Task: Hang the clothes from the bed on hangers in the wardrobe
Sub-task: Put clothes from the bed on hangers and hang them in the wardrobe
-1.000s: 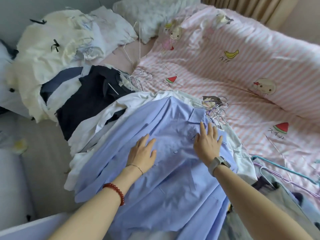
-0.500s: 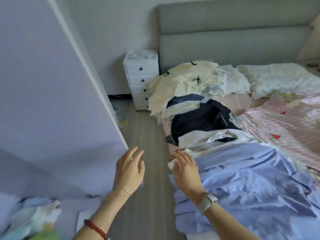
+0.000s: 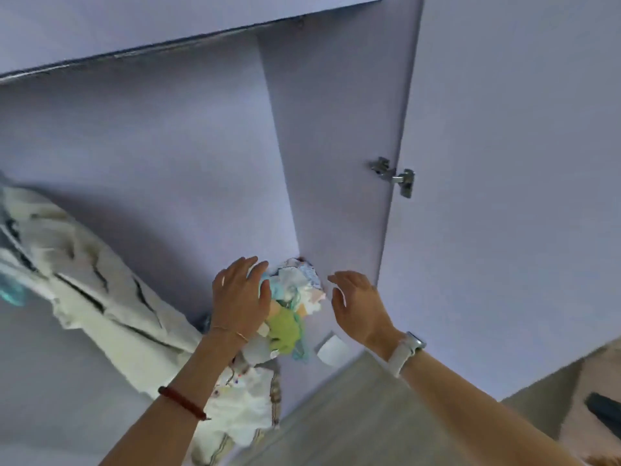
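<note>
Count: two hands, left (image 3: 240, 297) and right (image 3: 361, 309). One wardrobe (image 3: 161, 156), one open door (image 3: 510, 163), one hinge (image 3: 395, 175). One cream garment (image 3: 100, 297). One pile (image 3: 292, 307) of small clothes. One watch (image 3: 405, 353), two bracelets (image 3: 183, 402).

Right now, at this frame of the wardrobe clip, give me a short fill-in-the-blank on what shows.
1. The wardrobe door stands ____.
2. The white watch sits on the ____ wrist.
3. The red bead bracelet is on the ____ forearm.
4. The left hand and the right hand reach toward a small pile of ____ low in the wardrobe.

Missing words: open; right; left; clothes
</note>
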Demonstrator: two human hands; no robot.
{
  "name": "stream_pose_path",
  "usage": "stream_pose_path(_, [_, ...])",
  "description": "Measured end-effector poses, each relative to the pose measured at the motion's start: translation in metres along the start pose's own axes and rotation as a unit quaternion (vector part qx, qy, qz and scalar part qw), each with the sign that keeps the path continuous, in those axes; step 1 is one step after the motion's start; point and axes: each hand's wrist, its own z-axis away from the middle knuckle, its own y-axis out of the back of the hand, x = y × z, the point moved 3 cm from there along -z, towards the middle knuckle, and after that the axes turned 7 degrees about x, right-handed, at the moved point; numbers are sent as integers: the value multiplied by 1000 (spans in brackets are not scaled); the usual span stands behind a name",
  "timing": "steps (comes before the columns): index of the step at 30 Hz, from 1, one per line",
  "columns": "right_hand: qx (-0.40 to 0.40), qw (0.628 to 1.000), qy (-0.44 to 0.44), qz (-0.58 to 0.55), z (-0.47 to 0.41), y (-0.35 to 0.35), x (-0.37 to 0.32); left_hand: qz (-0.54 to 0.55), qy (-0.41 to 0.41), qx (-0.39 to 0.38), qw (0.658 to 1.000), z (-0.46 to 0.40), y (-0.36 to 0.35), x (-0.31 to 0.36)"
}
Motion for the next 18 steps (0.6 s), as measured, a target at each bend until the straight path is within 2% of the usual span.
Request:
stream_pose_path(7, [-116,981,145,-60,-55,-62,-88,-97,187,53,976,29,75,-82])
stream_pose_path(12, [-174,955,205,-124,-75,-97,-164,-152,243,135,948,43,129,-125])
stream_pose_path(16, [-217,932,200,-210,-89,-117,-239,-146,290,204,924,44,161,-163])
stream_pose_path(18, [-244,919,174,-255,-98,-127,-276,-122,316,206,918,38,169,-183])
